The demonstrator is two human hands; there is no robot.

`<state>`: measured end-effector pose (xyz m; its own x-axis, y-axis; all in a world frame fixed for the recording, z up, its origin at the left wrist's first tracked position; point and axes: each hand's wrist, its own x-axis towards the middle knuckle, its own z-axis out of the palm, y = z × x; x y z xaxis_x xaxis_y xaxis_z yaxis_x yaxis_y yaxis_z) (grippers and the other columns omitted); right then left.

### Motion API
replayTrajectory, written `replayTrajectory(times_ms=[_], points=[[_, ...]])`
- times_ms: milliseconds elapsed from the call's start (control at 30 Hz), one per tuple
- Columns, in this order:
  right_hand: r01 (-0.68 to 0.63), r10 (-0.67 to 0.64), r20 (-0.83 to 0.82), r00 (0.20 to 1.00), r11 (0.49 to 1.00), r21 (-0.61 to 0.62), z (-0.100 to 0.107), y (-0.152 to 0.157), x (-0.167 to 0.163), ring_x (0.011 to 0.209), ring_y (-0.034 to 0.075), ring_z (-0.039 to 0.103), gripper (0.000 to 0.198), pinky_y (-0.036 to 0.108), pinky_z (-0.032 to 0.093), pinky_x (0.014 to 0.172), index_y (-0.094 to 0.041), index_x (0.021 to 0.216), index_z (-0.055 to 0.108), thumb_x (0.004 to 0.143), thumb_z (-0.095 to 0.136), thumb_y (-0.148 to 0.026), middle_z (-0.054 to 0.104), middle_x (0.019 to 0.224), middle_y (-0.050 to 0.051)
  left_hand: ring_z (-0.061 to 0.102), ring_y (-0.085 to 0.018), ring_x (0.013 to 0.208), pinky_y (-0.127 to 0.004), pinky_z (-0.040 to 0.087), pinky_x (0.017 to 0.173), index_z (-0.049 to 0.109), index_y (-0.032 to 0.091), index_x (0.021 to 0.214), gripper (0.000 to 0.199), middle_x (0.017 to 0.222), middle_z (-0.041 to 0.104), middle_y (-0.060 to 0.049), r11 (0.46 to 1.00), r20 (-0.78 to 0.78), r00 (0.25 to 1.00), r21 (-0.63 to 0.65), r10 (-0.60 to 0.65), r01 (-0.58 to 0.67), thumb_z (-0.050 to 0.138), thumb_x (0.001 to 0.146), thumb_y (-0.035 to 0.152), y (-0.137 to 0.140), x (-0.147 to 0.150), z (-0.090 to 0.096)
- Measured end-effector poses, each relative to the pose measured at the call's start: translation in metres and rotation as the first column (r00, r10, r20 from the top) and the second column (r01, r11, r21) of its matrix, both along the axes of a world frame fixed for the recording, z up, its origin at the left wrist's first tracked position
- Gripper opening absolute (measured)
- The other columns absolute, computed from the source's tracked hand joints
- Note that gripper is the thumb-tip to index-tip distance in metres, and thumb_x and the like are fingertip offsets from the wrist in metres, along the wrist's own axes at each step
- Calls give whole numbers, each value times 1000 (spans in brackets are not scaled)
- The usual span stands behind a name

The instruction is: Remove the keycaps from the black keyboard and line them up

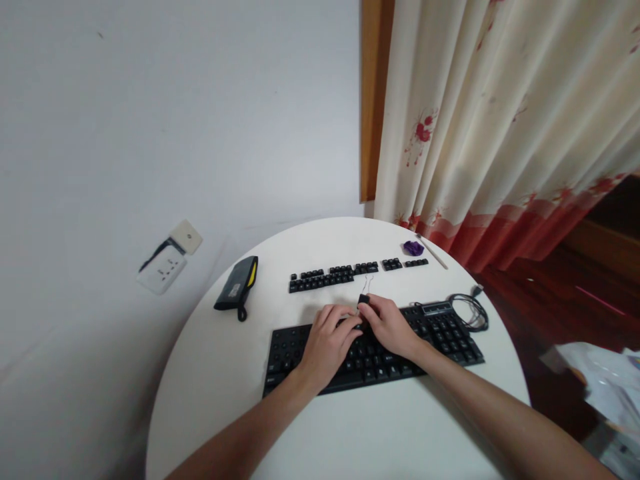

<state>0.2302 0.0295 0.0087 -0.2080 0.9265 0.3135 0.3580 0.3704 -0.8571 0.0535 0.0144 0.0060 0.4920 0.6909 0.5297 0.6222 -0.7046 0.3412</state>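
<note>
A black keyboard [350, 367] lies across the table under both hands, with its left part showing patches without keycaps. My right hand [387, 323] is closed on the black handle of a wire keycap puller [365, 299]. The puller's two thin wires point away from me, toward the loose keycaps. My left hand [325, 340] rests over the keyboard's middle-left, palm down, its fingers bent and apart near the puller. What lies under its fingertips is hidden. Behind the keyboard stand rows of loose black keycaps [323, 283], set side by side.
A dark pouch with a yellow inside [237, 283] lies at the left. At the back right are a purple cloth [413, 248] and a thin brush [435, 255]. The keyboard's coiled cable [473, 313] lies at the right of the round white table [210, 393]. A wall and curtain stand behind.
</note>
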Motion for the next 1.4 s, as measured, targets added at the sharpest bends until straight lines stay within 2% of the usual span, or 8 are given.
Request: replayTrajectory(times_ms=[200, 367, 600, 767, 900, 1033, 1233, 1400], points=[[6, -8, -39, 999, 999, -44, -2, -1, -1, 62, 14, 51, 29, 25, 39, 59, -19, 71, 53, 97, 45, -30, 56, 65, -2, 52, -21, 101, -39, 46, 91, 64, 23, 104, 16, 106, 61, -4, 1000, 63, 998, -7, 2, -1, 64, 88, 20, -1, 1, 1], [161, -166, -76, 983, 984, -72, -1, 6, 6, 63, 17, 59, 33, 27, 44, 63, -18, 71, 59, 97, 45, -34, 64, 66, 2, 51, -22, 103, -42, 45, 94, 67, 23, 98, 13, 105, 59, -5, 993, 128, 987, -83, 97, -87, 68, 86, 21, 2, -1, 2], [288, -289, -152, 945, 957, -28, 13, 13, 20, 60, 16, 58, 37, 27, 44, 60, -18, 70, 60, 97, 43, -37, 66, 65, 4, 50, -24, 102, -44, 44, 94, 74, 28, 86, 15, 107, 56, -3, 962, -11, 996, -259, 88, -88, 79, 74, 21, 40, -4, 0], [294, -294, -200, 935, 955, -31, 15, 14, 24, 60, 17, 59, 38, 27, 44, 57, -18, 70, 58, 97, 44, -42, 67, 66, 5, 49, -24, 102, -44, 41, 92, 76, 29, 86, 10, 105, 56, -4, 967, -97, 986, -205, 132, -150, 78, 76, 29, 81, 21, -3], [316, -314, -217, 924, 948, -28, 17, 16, 26, 58, 17, 58, 40, 27, 43, 56, -19, 68, 57, 97, 44, -42, 65, 64, 4, 46, -26, 108, -43, 39, 88, 76, 31, 85, 8, 109, 54, -4, 960, -157, 966, -164, 204, -229, 77, 77, 32, 100, 38, -12], [341, -334, -249, 909, 940, -15, 22, 18, 31, 58, 17, 58, 40, 27, 43, 58, -18, 67, 58, 97, 45, -41, 65, 64, 4, 43, -27, 111, -43, 36, 91, 75, 30, 88, 19, 115, 51, -4, 948, -182, 950, -150, 253, -281, 81, 71, 34, 106, 41, -19], [353, -340, -258, 904, 936, 3, 27, 19, 36, 59, 16, 58, 40, 27, 44, 60, -17, 71, 62, 98, 45, -42, 67, 67, 5, 41, -28, 112, -42, 35, 92, 67, 29, 103, 41, 121, 46, -5, 944, -172, 943, -123, 285, -308, 84, 67, 37, 107, 41, -15], [342, -329, -269, 905, 940, 0, 25, 19, 34, 58, 16, 57, 39, 27, 44, 59, -18, 69, 60, 97, 45, -41, 67, 67, 4, 40, -29, 114, -42, 34, 91, 63, 29, 109, 45, 125, 44, -5, 940, -196, 936, -122, 293, -320, 82, 69, 37, 114, 42, -12]])
